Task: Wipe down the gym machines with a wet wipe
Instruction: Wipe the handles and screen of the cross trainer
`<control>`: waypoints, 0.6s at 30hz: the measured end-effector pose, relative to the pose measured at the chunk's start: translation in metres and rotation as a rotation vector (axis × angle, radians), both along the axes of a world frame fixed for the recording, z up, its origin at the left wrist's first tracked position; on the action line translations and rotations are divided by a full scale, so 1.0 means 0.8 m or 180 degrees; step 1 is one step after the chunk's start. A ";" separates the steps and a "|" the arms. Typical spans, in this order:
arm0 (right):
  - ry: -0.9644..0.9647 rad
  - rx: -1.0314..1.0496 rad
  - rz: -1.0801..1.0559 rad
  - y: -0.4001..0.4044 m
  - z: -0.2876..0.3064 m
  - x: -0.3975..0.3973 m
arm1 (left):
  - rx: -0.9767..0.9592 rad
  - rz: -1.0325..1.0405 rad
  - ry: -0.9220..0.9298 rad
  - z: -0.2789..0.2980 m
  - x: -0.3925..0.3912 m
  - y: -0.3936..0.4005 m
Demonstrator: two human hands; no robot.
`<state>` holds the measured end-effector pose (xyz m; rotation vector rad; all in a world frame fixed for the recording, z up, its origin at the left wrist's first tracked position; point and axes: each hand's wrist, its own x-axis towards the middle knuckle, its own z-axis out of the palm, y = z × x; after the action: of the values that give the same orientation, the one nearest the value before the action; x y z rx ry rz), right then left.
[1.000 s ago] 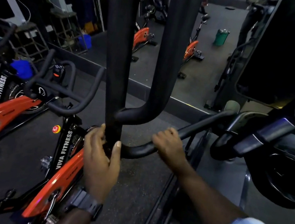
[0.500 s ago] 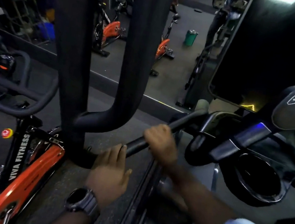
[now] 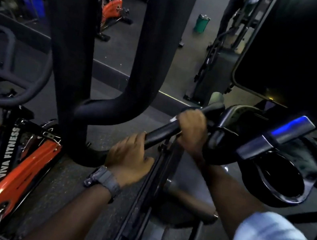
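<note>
A black handlebar (image 3: 161, 132) of a gym machine runs from lower left up to the right. My left hand (image 3: 128, 157), with a grey watch on the wrist, is closed around its lower part. My right hand (image 3: 192, 128) grips the bar higher up, near the machine's body. A small white edge, perhaps the wet wipe (image 3: 174, 119), shows at the left of my right hand's fingers; the rest is hidden. Two thick black uprights (image 3: 76, 42) of the same machine stand just beyond my left hand.
An orange and black spin bike (image 3: 18, 165) marked VIVA FITNESS stands at the lower left, its handlebars at the left edge. The machine's console (image 3: 305, 50) and cup holder (image 3: 282, 182) are to the right. A green bin (image 3: 201, 22) and more bikes stand farther back.
My left hand has left the upright and taken hold of the handlebar's lower part. My right hand has slid up the bar toward the machine's body. The view has shifted right.
</note>
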<state>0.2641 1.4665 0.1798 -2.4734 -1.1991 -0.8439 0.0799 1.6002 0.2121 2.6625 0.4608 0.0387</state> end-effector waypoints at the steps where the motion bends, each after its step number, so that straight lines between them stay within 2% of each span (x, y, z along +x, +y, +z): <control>1: 0.0084 0.0128 -0.0294 -0.007 0.006 0.018 | -0.0030 -0.0016 -0.0010 0.000 -0.001 0.001; 4: 0.0351 0.0346 -0.0757 0.008 0.003 0.011 | -0.0163 0.0059 -0.0035 0.001 0.004 0.000; 5: 0.0296 0.0377 -0.0533 0.018 -0.002 -0.007 | -0.0255 0.0115 -0.0038 0.002 0.009 0.000; 8: 0.0286 0.0135 0.0742 0.032 -0.023 -0.077 | -0.0724 0.0278 -0.0183 0.001 0.025 0.000; 10: -0.0003 -0.0233 0.1078 0.024 -0.013 -0.065 | -0.0995 0.0298 -0.0216 0.000 0.029 0.002; 11: -0.0132 -0.0284 0.0861 0.018 -0.008 -0.041 | -0.1002 0.0240 -0.0179 0.000 0.027 0.003; 13: -0.0067 0.0071 -0.0245 -0.001 -0.004 0.026 | -0.0927 0.0104 -0.0147 -0.001 0.023 0.004; 14: 0.0044 0.0196 -0.0859 -0.015 -0.003 0.058 | -0.0917 0.0067 -0.0167 0.001 0.021 0.005; 15: 0.0331 0.0412 -0.1136 -0.024 -0.001 0.076 | -0.0915 0.0050 -0.0178 0.002 0.020 0.006; 16: 0.0515 0.0646 -0.1174 -0.028 -0.003 0.086 | -0.0915 0.0051 -0.0176 0.002 0.021 0.007; 18: 0.0424 0.0496 -0.1133 -0.011 -0.002 0.064 | -0.0911 0.0086 -0.0156 0.001 0.022 0.007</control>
<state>0.3156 1.4577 0.1780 -2.6020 -0.6319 -0.8056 0.0973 1.6056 0.2127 2.3698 0.4500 0.0428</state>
